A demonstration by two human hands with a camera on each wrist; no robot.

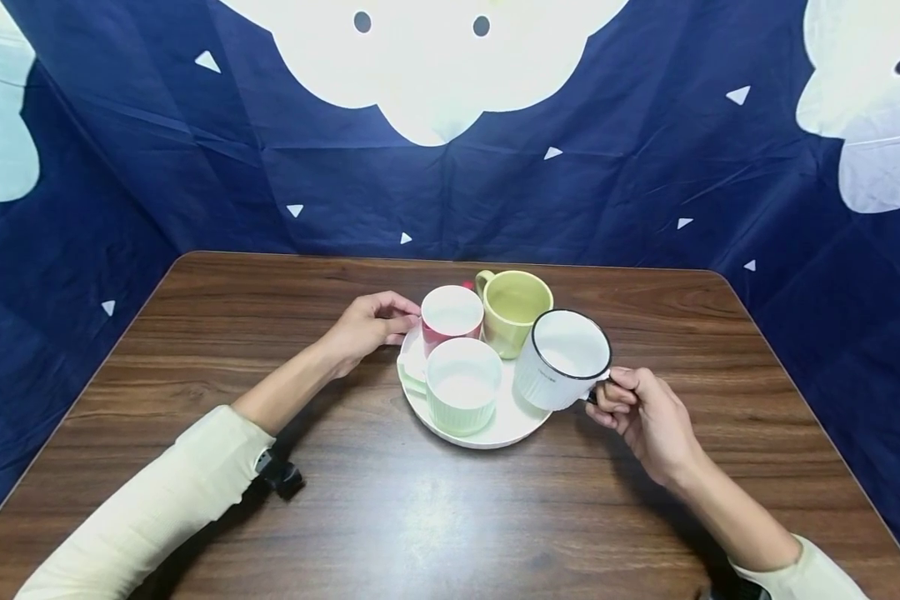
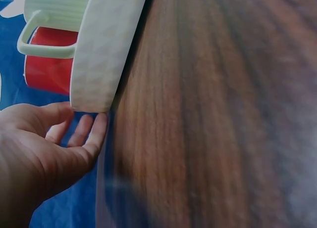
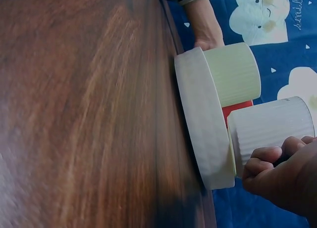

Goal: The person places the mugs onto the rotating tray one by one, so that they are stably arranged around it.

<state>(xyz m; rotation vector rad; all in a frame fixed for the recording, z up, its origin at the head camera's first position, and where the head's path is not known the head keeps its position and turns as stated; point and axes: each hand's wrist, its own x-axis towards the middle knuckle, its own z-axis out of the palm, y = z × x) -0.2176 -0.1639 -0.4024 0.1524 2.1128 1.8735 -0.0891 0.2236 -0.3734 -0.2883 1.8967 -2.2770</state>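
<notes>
A round white tray [image 1: 506,432] with a faceted side wall carries several mugs. My left hand [image 1: 367,332] pinches its left rim, thumb at the upper edge and fingers [image 2: 99,129] at the lower one. With curled fingers, my right hand [image 1: 648,417] grips the dark handle of a white mug [image 1: 547,379] with a black rim. That mug leans at the tray's right side, its base close over the tray. A pale green ribbed mug [image 1: 461,407] stands at the front, a red mug [image 1: 431,336] with white inside behind it, and a yellow-green mug [image 1: 501,333] at the back.
The tray stands on a brown wooden table [image 1: 330,517]. A dark blue cloth [image 1: 217,183] with white cloud shapes hangs behind and beside the table. A small red spot [image 1: 467,284] shows between the red and yellow-green mugs.
</notes>
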